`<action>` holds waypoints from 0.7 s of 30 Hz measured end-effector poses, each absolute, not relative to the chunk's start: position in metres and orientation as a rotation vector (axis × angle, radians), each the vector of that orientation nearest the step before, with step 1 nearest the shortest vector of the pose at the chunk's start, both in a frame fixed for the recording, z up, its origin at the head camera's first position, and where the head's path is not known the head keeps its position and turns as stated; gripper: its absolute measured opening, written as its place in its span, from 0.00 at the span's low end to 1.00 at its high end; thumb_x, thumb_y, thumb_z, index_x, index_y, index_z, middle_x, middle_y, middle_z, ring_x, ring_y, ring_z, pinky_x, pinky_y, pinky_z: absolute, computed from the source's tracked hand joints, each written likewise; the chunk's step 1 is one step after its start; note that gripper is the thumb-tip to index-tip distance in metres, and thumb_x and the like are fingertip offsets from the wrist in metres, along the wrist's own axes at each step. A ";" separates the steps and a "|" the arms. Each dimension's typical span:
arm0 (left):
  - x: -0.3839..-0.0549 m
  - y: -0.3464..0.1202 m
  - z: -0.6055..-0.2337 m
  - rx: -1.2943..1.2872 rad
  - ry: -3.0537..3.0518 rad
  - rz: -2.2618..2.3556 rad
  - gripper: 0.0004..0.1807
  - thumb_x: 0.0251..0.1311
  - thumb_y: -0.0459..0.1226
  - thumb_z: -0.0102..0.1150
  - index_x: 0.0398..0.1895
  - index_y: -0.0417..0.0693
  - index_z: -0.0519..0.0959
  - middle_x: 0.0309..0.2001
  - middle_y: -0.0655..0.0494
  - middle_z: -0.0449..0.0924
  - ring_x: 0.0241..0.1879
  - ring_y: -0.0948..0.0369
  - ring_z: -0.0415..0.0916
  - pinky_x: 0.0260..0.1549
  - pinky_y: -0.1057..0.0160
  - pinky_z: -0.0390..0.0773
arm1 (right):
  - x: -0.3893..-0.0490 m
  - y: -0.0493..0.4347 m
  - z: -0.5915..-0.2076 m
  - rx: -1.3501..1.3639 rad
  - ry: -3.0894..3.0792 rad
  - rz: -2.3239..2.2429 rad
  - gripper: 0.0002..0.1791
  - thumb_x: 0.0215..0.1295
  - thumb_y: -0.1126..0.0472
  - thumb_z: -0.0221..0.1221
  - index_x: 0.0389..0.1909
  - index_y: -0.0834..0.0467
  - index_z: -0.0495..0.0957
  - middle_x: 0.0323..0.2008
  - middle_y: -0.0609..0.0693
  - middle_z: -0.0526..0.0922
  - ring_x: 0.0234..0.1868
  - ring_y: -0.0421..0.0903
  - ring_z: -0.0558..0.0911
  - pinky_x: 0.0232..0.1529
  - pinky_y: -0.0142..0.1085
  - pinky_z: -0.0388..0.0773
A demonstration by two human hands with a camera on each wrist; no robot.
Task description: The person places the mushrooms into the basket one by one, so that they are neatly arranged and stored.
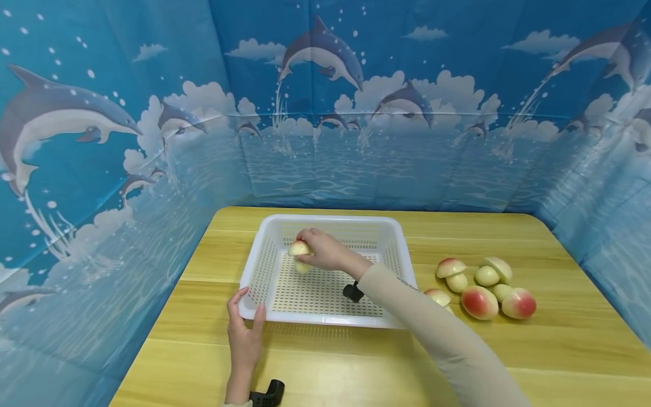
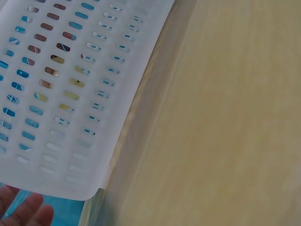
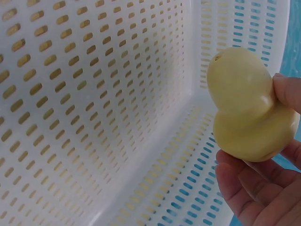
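In the head view, my right hand is over the inside of a white plastic basket. It pinches a mushroom with a pale stem and a cream-and-red cap. Close up in the right wrist view, the mushroom shows its smooth yellowish underside, with the thumb on one side and fingers on the other. My left hand touches the basket's near left corner, thumb at the front wall and fingers along the left side. Only some of its fingers appear in the left wrist view.
To the basket's right, several similar mushrooms lie in a loose group on the wooden table. One of them is partly hidden by the right sleeve. A blue dolphin-print curtain hangs behind and beside the table.
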State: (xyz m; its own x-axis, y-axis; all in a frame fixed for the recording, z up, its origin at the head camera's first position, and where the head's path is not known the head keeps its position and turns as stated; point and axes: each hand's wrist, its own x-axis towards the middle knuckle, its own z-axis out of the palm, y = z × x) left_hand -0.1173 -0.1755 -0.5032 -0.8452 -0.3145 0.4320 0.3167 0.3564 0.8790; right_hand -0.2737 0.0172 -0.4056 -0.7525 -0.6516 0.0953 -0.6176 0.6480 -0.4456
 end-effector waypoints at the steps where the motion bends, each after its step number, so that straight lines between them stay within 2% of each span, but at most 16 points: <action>1: -0.118 -0.176 -0.506 -0.008 -2.080 -1.524 0.28 0.62 0.36 0.54 0.65 0.47 0.61 0.58 0.41 0.71 0.53 0.47 0.72 0.45 0.44 0.72 | -0.274 0.016 -0.406 -1.071 2.784 -0.706 0.26 0.64 0.51 0.60 0.59 0.59 0.69 0.49 0.54 0.75 0.45 0.46 0.76 0.44 0.39 0.73; 8: -0.120 -0.177 -0.508 0.010 -2.086 -1.517 0.28 0.62 0.37 0.54 0.65 0.48 0.61 0.58 0.42 0.70 0.54 0.48 0.71 0.45 0.48 0.72 | -0.275 0.012 -0.410 -1.052 2.776 -0.668 0.25 0.64 0.51 0.60 0.58 0.58 0.70 0.49 0.54 0.75 0.43 0.45 0.77 0.43 0.38 0.74; 12: -0.116 -0.171 -0.494 0.026 -2.098 -1.510 0.27 0.62 0.35 0.54 0.64 0.42 0.61 0.57 0.38 0.70 0.53 0.45 0.71 0.45 0.53 0.72 | -0.277 0.011 -0.414 -1.041 2.775 -0.659 0.25 0.63 0.50 0.61 0.57 0.58 0.70 0.48 0.54 0.75 0.43 0.45 0.77 0.42 0.37 0.74; 17: -0.107 -0.162 -0.472 0.025 -2.098 -1.513 0.27 0.61 0.33 0.52 0.62 0.34 0.60 0.56 0.33 0.70 0.52 0.41 0.71 0.44 0.48 0.72 | -0.278 0.011 -0.420 -1.022 2.773 -0.648 0.25 0.63 0.50 0.61 0.57 0.58 0.70 0.48 0.53 0.75 0.42 0.45 0.77 0.42 0.38 0.74; 21: -0.106 -0.161 -0.469 0.031 -2.092 -1.516 0.27 0.60 0.33 0.52 0.62 0.33 0.61 0.55 0.31 0.69 0.52 0.39 0.71 0.44 0.42 0.71 | -0.279 0.011 -0.422 -1.019 2.770 -0.647 0.25 0.63 0.51 0.61 0.57 0.58 0.71 0.48 0.53 0.75 0.43 0.46 0.77 0.42 0.38 0.74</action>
